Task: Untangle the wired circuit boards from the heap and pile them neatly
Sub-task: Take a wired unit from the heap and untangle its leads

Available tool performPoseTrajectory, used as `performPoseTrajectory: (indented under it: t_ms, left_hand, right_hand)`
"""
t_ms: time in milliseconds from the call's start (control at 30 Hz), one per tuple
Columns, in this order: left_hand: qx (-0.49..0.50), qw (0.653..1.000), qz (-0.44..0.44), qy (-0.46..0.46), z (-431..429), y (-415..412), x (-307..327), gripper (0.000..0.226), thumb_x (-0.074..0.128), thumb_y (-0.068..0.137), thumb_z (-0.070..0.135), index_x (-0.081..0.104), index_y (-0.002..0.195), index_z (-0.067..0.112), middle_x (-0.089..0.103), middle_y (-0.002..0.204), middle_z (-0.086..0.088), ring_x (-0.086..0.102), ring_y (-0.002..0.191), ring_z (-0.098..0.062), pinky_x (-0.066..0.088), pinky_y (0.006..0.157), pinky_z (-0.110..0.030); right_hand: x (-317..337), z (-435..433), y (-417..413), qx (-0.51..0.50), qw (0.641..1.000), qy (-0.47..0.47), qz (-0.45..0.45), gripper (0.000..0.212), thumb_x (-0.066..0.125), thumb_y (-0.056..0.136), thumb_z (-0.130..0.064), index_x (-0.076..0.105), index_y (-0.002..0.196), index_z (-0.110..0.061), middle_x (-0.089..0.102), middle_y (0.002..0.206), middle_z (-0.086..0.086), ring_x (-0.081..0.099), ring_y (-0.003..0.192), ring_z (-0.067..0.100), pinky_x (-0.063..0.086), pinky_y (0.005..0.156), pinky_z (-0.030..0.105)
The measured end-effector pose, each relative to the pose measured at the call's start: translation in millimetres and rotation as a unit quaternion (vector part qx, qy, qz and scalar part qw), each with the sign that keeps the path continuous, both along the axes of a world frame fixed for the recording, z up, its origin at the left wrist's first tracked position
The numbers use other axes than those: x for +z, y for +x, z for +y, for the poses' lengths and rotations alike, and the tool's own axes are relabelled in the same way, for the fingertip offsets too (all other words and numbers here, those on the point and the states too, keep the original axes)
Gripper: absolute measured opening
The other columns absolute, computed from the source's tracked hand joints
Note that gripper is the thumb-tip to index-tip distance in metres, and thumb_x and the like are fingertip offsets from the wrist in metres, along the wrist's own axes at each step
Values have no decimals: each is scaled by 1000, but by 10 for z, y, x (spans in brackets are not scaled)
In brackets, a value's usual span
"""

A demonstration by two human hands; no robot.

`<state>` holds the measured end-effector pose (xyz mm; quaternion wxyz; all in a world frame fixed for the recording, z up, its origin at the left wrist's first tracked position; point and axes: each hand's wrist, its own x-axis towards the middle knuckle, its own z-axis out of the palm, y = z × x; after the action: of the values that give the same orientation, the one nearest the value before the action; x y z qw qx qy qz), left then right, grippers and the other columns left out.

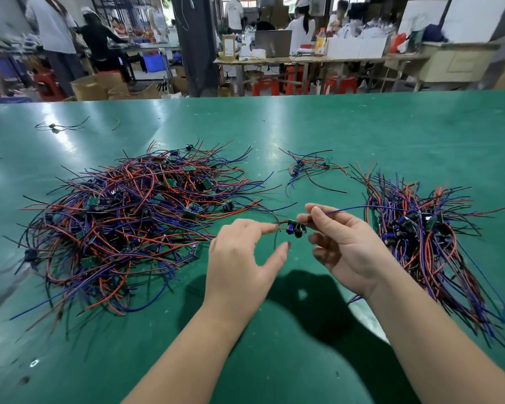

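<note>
Between heap (123,217), pile (426,237), right hand (347,249) pinching board (293,228)

No text is legible; the label on the distant bottle (320,43) is too blurred to read.

This is a factory workshop. Left and right of the fingers (263,228), heaps of wired boards (129,214) lie on a green surface (362,126). Far beyond stand work tables (303,61), cardboard boxes (89,87), red stools (264,86) and workers (56,24).
</note>
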<state>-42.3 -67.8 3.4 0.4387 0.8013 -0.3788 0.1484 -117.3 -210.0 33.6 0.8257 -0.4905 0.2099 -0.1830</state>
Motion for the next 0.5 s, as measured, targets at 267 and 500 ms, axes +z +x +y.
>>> performPoseTrajectory:
  t_ms: [267, 500]
  left_hand:
    - [-19, 998, -59, 14, 21, 19, 32, 33, 62, 83, 41, 69, 110, 24, 70, 101, 14, 63, 94, -7, 34, 99, -41]
    - [-78, 920, 286, -258, 25, 59, 198, 14, 71, 75, 36, 71, 72, 23, 71, 66, 3, 65, 62, -7, 52, 68, -19]
  right_hand:
    - [-34, 21, 14, 39, 999, -26, -17, 15, 69, 63, -24, 76, 75, -18, 74, 80, 2, 61, 55, 6, 44, 48, 12]
    - [9, -10, 2, 17, 997, -57, -49, 23, 64, 69, -31, 66, 86, -15, 67, 72, 4, 61, 54, 14, 43, 47, 17]
